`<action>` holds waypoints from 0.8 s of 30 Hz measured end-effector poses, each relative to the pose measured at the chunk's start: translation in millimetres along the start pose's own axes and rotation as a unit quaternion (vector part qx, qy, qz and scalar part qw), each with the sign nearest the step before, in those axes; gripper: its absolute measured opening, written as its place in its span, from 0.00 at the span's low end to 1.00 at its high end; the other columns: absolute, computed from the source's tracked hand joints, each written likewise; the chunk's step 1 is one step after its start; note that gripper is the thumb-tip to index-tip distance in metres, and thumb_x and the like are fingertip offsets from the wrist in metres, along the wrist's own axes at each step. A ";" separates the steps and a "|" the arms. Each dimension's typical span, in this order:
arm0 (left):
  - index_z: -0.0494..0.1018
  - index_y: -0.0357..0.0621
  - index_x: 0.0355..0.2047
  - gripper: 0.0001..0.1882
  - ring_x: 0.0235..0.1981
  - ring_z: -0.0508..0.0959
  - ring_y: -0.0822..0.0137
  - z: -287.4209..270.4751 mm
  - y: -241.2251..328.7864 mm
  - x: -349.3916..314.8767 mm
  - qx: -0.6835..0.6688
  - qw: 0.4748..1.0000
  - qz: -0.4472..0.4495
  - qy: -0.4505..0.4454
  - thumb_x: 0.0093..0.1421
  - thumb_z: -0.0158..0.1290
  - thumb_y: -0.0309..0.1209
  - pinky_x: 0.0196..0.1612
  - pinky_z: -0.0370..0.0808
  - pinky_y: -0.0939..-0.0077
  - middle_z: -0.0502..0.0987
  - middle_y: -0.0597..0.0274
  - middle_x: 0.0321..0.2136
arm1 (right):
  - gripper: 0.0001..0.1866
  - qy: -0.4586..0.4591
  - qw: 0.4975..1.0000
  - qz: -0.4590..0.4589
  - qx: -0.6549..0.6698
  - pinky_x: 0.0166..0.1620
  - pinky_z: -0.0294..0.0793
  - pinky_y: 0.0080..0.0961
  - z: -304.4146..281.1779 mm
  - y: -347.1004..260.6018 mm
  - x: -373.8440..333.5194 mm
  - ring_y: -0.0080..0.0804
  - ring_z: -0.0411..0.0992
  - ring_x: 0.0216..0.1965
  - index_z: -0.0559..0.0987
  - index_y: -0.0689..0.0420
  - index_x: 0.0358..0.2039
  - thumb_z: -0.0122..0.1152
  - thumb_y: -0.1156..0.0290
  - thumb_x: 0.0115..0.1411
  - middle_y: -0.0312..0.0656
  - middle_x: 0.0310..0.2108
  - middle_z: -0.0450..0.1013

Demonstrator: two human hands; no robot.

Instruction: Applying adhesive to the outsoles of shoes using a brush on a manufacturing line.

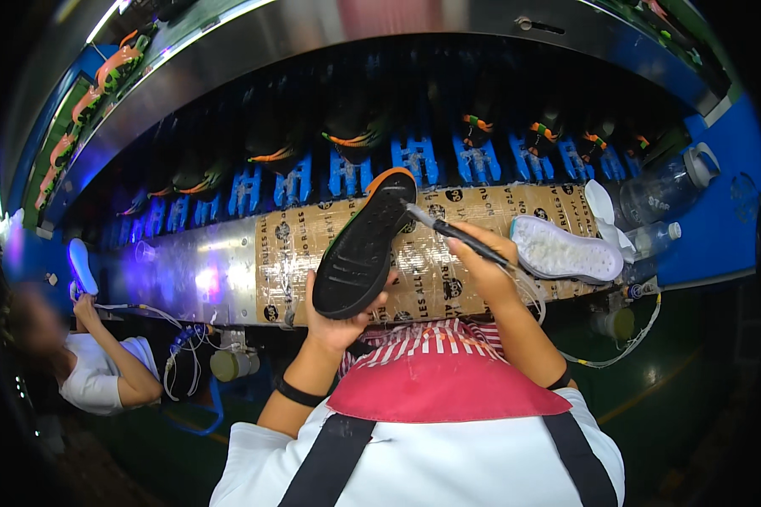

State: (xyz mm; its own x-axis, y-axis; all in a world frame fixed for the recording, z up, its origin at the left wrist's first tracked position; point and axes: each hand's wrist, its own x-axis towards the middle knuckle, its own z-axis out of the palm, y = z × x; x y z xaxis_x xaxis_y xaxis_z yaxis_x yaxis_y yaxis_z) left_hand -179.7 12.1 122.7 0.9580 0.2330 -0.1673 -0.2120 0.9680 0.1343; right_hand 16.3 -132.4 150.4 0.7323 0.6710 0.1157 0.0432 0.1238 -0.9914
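Note:
My left hand (336, 325) is closed round the heel end of a black shoe sole (359, 253) with an orange edge at its toe. The sole is tilted, its toe pointing up and slightly right, with its grooved face towards me. In my right hand (489, 260) is a dark-handled glue brush (458, 235), with a clear tube running from its rear end. The pale bristles meet the right edge of the sole near the toe. To the right of that hand lies a white sole (566, 251) with a pale, rough filling.
Brown printed tape (283, 253) covers the bench ahead. Behind it, blue racks (414, 160) carry dark shoe parts with orange trim under a metal hood (313, 34). Clear bottles (664, 190) stand at right. At far left, a co-worker (110, 363) holds up a bluish-lit sole (82, 266).

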 end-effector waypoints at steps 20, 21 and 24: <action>0.43 0.39 0.64 0.43 0.56 0.61 0.33 271.3 120.0 125.1 0.346 0.863 0.094 -0.355 0.59 0.41 0.57 0.41 0.77 0.46 0.52 0.29 0.59 | 0.14 0.056 0.993 0.025 0.098 0.30 0.69 0.13 -42.0 22.7 -17.0 0.16 0.71 0.26 0.79 0.65 0.40 0.64 0.75 0.53 0.37 0.26 0.77; 0.37 0.42 0.65 0.43 0.59 0.56 0.34 287.4 127.4 143.8 0.344 0.879 0.176 -0.280 0.61 0.40 0.56 0.49 0.70 0.42 0.47 0.31 0.61 | 0.14 0.055 0.993 0.023 0.100 0.30 0.69 0.13 -41.4 21.9 -18.6 0.16 0.71 0.26 0.79 0.65 0.40 0.64 0.75 0.53 0.37 0.26 0.77; 0.21 0.49 0.64 0.42 0.64 0.44 0.36 308.8 133.0 182.0 0.268 0.936 0.190 -0.128 0.65 0.34 0.53 0.63 0.48 0.38 0.32 0.34 0.64 | 0.14 0.071 0.994 0.007 0.081 0.30 0.70 0.13 -46.1 20.2 -22.3 0.17 0.72 0.26 0.79 0.65 0.40 0.64 0.75 0.53 0.38 0.26 0.77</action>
State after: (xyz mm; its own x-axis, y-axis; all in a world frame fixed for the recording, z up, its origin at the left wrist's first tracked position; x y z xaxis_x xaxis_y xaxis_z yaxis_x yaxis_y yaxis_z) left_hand 26.0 154.5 411.8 0.8622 0.4548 0.2232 -0.4859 0.6176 0.6185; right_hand 32.2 -178.5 124.9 0.8209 0.5653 0.0809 -0.0690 0.2388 -0.9686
